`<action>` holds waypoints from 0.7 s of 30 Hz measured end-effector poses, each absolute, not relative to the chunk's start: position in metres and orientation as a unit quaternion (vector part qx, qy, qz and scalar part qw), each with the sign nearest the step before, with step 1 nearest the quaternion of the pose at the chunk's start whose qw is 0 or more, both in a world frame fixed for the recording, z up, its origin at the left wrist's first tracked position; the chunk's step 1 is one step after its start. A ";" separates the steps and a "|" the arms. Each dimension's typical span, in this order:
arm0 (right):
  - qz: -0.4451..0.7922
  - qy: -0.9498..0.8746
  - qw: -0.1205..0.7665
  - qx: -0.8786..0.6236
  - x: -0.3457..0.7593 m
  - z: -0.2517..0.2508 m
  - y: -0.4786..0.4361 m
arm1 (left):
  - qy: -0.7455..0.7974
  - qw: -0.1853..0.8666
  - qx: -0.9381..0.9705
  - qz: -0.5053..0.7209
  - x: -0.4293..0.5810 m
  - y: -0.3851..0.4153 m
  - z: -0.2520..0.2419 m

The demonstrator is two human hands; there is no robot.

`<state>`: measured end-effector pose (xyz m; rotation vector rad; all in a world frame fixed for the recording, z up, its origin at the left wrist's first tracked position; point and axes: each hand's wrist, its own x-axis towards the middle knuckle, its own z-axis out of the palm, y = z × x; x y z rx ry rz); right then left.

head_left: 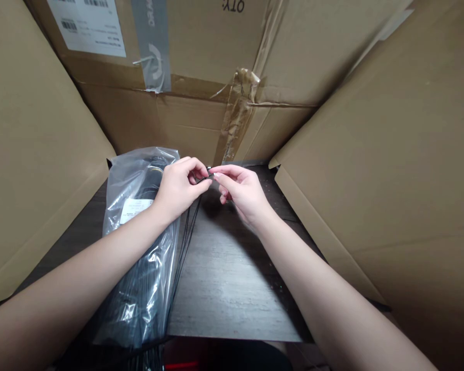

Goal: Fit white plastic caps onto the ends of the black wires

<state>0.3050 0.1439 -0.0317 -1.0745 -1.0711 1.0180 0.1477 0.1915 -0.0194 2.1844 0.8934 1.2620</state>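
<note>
From my remote view I see two bare arms come in from the bottom of the frame and meet near the middle. My left grip [180, 188] is clenched: thumb and fingers pinch the black cable ties [204, 180] at their small end. My right grip [243, 196] is also closed, and its thumb and first finger [218, 175] press the same end from the other side, so the two grips are almost touching. I cannot tell exactly how many ties are there. The long thin tails hang down and slightly to the left from between the grips, and they pass just beside the clear plastic bag [149, 167].

This bag lies on the table [232, 278], under my left forearm and to the left of the grips. Inside it is a thick bundle of black ties [141, 288], and a white label [135, 210] is on its front. Bare dark wood-grain table surface is below the right grip. Ahead of the grips stands a large cardboard box [185, 116] with brown tape [237, 113], grey tape [152, 44] and a white shipping label [87, 26]. Big cardboard flaps [34, 154] [390, 170] stand on both sides of the grips.
</note>
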 end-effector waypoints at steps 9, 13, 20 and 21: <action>0.453 -0.454 0.611 -0.465 0.303 -0.029 0.143 | 0.333 0.224 0.796 0.454 0.147 0.189 -0.016; 0.456 -0.451 0.607 -0.470 0.303 -0.029 0.143 | 0.330 0.218 0.799 0.453 0.147 0.188 -0.015; 0.459 -0.450 0.607 -0.467 0.302 -0.030 0.142 | 0.326 0.201 0.803 0.456 0.146 0.189 -0.016; 0.457 -0.451 0.607 -0.467 0.301 -0.029 0.142 | 0.329 0.199 0.803 0.456 0.146 0.189 -0.016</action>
